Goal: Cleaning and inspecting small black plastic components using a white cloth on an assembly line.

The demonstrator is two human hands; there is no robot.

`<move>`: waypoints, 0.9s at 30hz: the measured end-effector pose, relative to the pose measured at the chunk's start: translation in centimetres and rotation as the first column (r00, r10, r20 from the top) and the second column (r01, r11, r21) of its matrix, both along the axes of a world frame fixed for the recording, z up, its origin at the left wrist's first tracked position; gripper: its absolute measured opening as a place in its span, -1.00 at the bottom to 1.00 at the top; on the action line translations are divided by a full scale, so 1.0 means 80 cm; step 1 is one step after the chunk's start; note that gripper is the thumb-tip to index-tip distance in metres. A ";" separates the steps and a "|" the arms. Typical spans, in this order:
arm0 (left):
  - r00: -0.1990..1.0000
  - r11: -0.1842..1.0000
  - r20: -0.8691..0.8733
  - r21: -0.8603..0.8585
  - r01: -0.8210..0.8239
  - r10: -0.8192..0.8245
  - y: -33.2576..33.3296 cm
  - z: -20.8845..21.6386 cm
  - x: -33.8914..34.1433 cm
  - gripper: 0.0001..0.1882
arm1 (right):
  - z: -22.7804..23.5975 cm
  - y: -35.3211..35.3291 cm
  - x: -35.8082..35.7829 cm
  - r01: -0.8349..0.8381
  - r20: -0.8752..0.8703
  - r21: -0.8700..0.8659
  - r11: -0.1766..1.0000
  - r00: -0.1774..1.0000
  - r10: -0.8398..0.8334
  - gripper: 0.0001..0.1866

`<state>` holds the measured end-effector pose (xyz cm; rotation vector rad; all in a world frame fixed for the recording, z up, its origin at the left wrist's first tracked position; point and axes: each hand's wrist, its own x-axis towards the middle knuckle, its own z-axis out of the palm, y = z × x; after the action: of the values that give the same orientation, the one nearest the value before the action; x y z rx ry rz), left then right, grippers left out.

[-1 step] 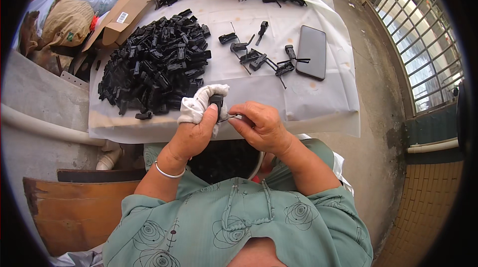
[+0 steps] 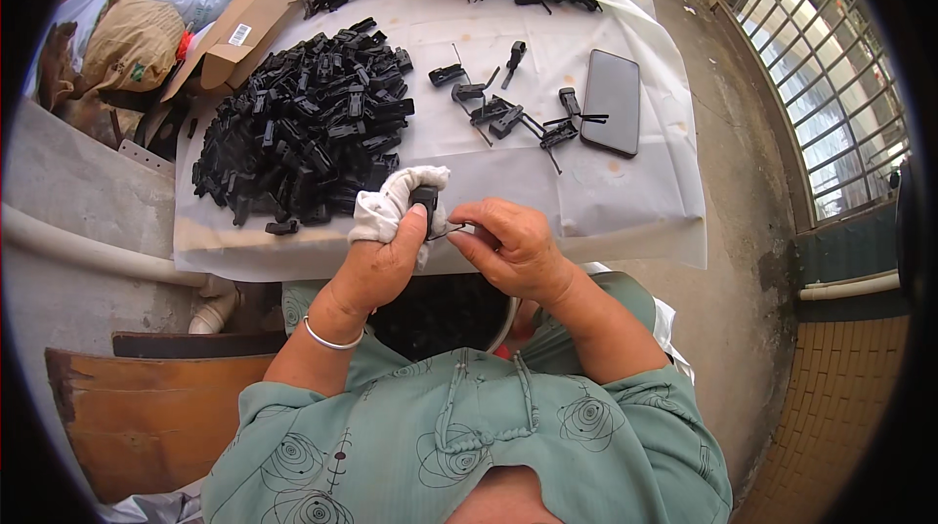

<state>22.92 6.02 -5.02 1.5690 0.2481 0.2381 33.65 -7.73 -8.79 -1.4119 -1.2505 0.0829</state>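
At the left of the bench (image 2: 660, 207) lies a broad heap of black parts (image 2: 303, 133), with one stray piece (image 2: 281, 228) at its near edge. To the right of that, at the bench's near edge, the left hand (image 2: 384, 268) holds a small black part (image 2: 428, 199) upright against a bunched white cloth (image 2: 379, 214), thumb pressed on its near side. Just beside it, the right hand (image 2: 520, 246) has its thumb and forefinger closed in a narrow pinch on a thin dark strip (image 2: 455, 228) running toward the part; whether the two are joined cannot be told. Farther right lie several loose parts (image 2: 504, 120), then a dark phone (image 2: 611, 99). For good work here, the left hand should probably grip firmly through the cloth so the part cannot twist, while the right pinches the strip close to the part and guides it straight, since a sideways pull could bend it.
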 end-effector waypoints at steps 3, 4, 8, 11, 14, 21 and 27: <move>0.999 0.996 -0.004 0.074 -0.045 0.046 -0.004 -0.005 0.001 -0.66 | -0.002 -0.001 0.000 0.009 -0.016 -0.026 1.000 1.000 -0.010 -0.79; 0.999 0.996 -0.005 0.074 -0.043 0.044 -0.004 -0.006 0.001 -0.66 | -0.006 0.000 0.001 0.000 -0.006 -0.002 1.000 1.000 0.000 -0.79; 0.999 0.995 -0.046 0.098 -0.012 0.017 -0.008 -0.006 0.001 -0.67 | -0.002 -0.003 0.002 0.012 -0.025 -0.086 0.996 1.000 -0.014 -0.81; 0.998 0.995 -0.063 0.103 -0.004 0.010 -0.009 -0.008 0.002 -0.67 | -0.002 -0.005 0.003 0.008 -0.037 -0.093 0.996 0.999 -0.012 -0.81; 0.998 0.997 -0.056 0.078 0.002 0.002 -0.009 -0.011 0.004 -0.67 | -0.004 -0.004 0.001 0.014 -0.041 -0.067 0.998 0.999 -0.016 -0.81; 0.997 0.995 -0.066 0.090 0.047 -0.041 -0.009 -0.012 0.003 -0.66 | -0.001 -0.003 0.000 0.027 -0.055 -0.091 0.995 0.998 -0.032 -0.78; 0.998 0.997 -0.038 0.056 0.056 -0.054 -0.006 -0.015 0.000 -0.64 | -0.005 -0.002 -0.001 -0.010 -0.067 -0.143 0.990 0.998 0.001 -0.76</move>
<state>22.91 5.50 -6.24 1.6352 0.2279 0.1747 33.59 -7.89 -9.22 -1.5170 -1.2126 0.2259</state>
